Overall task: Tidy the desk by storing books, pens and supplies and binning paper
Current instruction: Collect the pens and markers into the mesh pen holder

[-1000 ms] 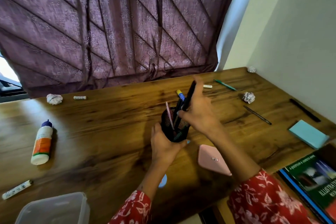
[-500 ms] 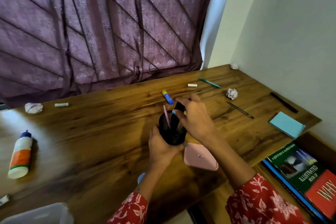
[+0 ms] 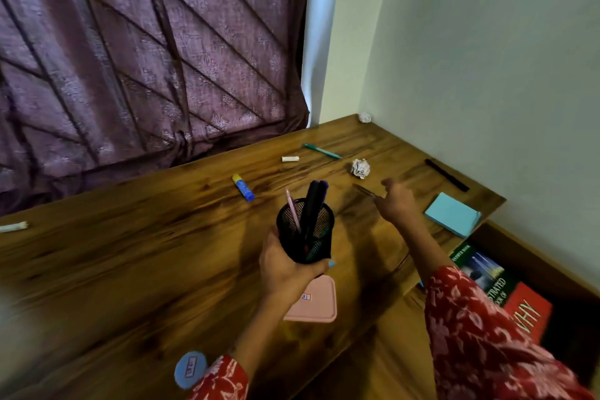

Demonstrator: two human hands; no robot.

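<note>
Looking nearest first, I see a round blue disc (image 3: pixel 190 369) beside the left sleeve, then a pink case (image 3: pixel 316 304) lying flat just below my left hand (image 3: pixel 285 268). That hand's fingers curl round the lower part of a black mesh pen holder (image 3: pixel 305 230), held above the wooden desk (image 3: pixel 130 256); a pink pen (image 3: pixel 293 212) and a dark marker (image 3: pixel 312 208) stand in it, poking above the rim. Right of the holder, the right hand (image 3: pixel 397 206) reaches out low over the desk, fingers loosely spread; a thin dark pen (image 3: pixel 364 190) lies at its fingertips, but blur keeps me from telling whether they touch or pinch it. Just right of those fingers sits a blue sticky-note pad (image 3: pixel 452 214), and below it books (image 3: pixel 487 276) lie in an open drawer. Left of the holder lies a blue-and-yellow glue stick (image 3: pixel 243 187). Beyond the right fingertips lies a crumpled paper ball (image 3: pixel 360 168), then a black pen (image 3: pixel 446 175) by the wall, a green pen (image 3: pixel 321 151), a small white stick (image 3: pixel 290 158), and another paper ball (image 3: pixel 364 117) in the far corner.
</note>
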